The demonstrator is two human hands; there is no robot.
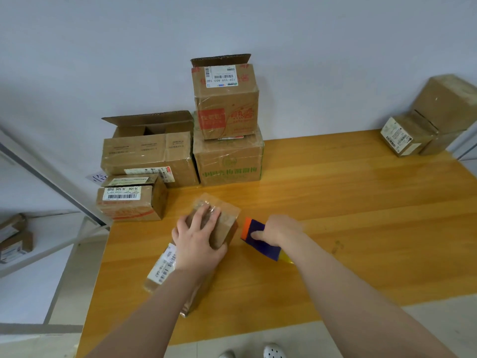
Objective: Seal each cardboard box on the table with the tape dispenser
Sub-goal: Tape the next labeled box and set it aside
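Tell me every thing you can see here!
Orange-brown wooden table: 1, fills the middle.
Small brown cardboard box: 1, brown with a white label, table's near middle.
Purple and orange tape dispenser: 1, just right of that box.
Open-topped long cardboard box: 1, brown, back left.
Green-printed cardboard box: 1, brown, beside it against the wall.
Red-printed cardboard box: 1, brown, stacked on the green-printed one.
Barcode-labelled cardboard box: 1, brown, table's left edge.
Stacked cardboard boxes: about 3, brown, far right corner.
Cardboard boxes off the table: about 2, brown, far left.
White shoes: 2, bottom edge.
Left hand: 1, pressing on the small box.
Right hand: 1, gripping the dispenser.
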